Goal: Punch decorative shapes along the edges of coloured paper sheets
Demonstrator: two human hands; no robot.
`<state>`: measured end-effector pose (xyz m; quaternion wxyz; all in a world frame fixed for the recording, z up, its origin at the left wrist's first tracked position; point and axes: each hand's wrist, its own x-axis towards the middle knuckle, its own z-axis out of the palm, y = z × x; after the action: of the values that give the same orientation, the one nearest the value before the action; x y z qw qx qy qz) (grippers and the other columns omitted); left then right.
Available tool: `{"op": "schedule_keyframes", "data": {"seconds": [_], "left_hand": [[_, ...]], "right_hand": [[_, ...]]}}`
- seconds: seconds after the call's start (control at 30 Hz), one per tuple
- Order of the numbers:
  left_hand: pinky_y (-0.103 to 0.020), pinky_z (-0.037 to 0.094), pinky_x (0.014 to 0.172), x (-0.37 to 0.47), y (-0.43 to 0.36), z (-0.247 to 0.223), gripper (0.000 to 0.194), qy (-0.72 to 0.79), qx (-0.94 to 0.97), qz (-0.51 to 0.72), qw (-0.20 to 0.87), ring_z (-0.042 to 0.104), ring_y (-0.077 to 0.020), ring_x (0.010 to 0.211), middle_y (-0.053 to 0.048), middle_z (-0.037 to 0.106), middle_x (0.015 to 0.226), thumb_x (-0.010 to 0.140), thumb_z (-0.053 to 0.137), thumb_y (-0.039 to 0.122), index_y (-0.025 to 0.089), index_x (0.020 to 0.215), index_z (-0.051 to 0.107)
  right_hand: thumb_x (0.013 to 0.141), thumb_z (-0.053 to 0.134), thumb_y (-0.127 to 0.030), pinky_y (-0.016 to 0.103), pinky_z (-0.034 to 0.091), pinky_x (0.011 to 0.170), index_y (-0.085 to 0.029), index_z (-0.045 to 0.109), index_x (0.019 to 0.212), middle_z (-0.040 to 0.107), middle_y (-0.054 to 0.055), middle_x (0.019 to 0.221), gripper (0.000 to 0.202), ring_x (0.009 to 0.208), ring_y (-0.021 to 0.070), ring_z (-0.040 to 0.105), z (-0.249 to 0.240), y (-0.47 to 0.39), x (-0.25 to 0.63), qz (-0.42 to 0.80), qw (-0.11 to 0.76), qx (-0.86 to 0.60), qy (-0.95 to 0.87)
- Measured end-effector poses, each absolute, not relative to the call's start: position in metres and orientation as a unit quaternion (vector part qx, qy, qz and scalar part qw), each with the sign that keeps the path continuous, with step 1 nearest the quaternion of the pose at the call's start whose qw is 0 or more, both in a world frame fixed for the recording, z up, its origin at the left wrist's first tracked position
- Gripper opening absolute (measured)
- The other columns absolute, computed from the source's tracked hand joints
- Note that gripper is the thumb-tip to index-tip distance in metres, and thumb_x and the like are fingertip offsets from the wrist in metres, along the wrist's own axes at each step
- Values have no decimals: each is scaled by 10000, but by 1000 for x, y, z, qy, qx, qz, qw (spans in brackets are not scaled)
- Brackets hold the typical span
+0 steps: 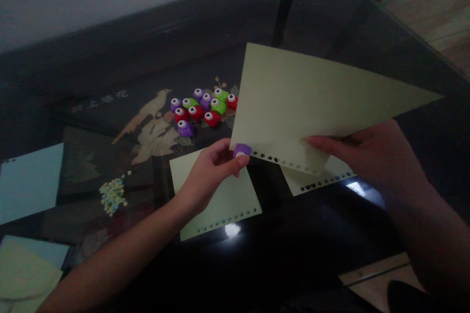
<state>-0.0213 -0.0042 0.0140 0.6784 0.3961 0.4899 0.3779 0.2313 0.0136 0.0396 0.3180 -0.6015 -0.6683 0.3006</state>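
Note:
My left hand (211, 168) is closed around a purple craft punch (242, 148), its thumb on the white button. The punch sits at the lower left corner of a pale yellow sheet of paper (293, 93). A row of small punched shapes runs along that sheet's lower edge, right of the punch. My right hand (378, 156) pinches the same sheet from below on its right side, thumb on top. Beneath my left hand lies another pale sheet (223, 195) with punched holes along its near edge. A third punched sheet (299, 182) is partly hidden under the held one.
Several purple, green and red craft punches (196, 112) are grouped on the dark glass table (147, 54). A small heap of paper confetti (113, 196) lies at left. Blue paper (31, 181) and more pale sheets (27, 274) are at the far left.

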Motion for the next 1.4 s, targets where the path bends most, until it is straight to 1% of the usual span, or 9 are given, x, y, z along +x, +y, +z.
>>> {"op": "schedule_keyframes", "data": {"seconds": [0.2,0.47,0.67,0.83,1.0,1.23,1.33,1.4], "left_hand": [[-205,398,562,-20,-4,16,246,499,392,373,676,476,-101,642,8,556,734,688,761,339,168,797,622],[-207,411,588,-21,-4,13,213,490,393,378,680,486,-102,662,3,581,770,717,742,301,174,852,639],[-213,409,589,-21,-4,13,203,493,394,377,678,483,-101,646,6,574,752,713,742,296,171,824,627],[-204,409,584,-22,-3,12,193,486,395,385,678,476,-97,654,6,564,757,726,736,297,168,818,627],[-196,410,575,-22,-2,10,215,483,395,387,679,476,-92,646,10,561,752,717,748,313,166,814,623],[-187,421,568,-23,-2,10,221,477,395,388,682,476,-89,649,14,548,733,703,759,307,164,803,624],[-188,422,570,-23,-3,10,212,477,397,387,682,478,-88,651,15,549,733,708,755,302,164,803,625],[-191,419,571,-23,-3,10,206,478,400,387,679,476,-88,646,16,548,731,711,752,301,165,798,624]], "right_hand": [[695,735,-403,400,520,796,-234,762,757,764,43,851,181,813,251,706,40,14,230,309,319,-605,-662],[694,745,-400,391,503,840,-220,761,762,762,61,882,193,865,257,699,39,14,232,304,321,-597,-670],[700,741,-411,402,510,830,-215,762,786,760,69,895,216,855,260,699,38,13,232,311,309,-602,-667],[710,743,-387,393,501,851,-232,762,813,760,53,911,187,875,244,699,38,13,233,305,320,-586,-679],[703,747,-364,394,518,809,-244,755,781,764,36,873,144,845,245,708,35,13,234,290,333,-574,-689],[712,746,-346,404,515,839,-275,748,782,763,5,883,101,864,236,706,31,13,236,288,343,-560,-697],[714,747,-342,407,510,861,-276,749,800,761,2,902,108,883,238,703,32,12,235,286,344,-558,-699],[716,744,-349,406,519,841,-264,751,811,762,12,900,127,869,244,706,32,12,235,285,345,-558,-698]]}}
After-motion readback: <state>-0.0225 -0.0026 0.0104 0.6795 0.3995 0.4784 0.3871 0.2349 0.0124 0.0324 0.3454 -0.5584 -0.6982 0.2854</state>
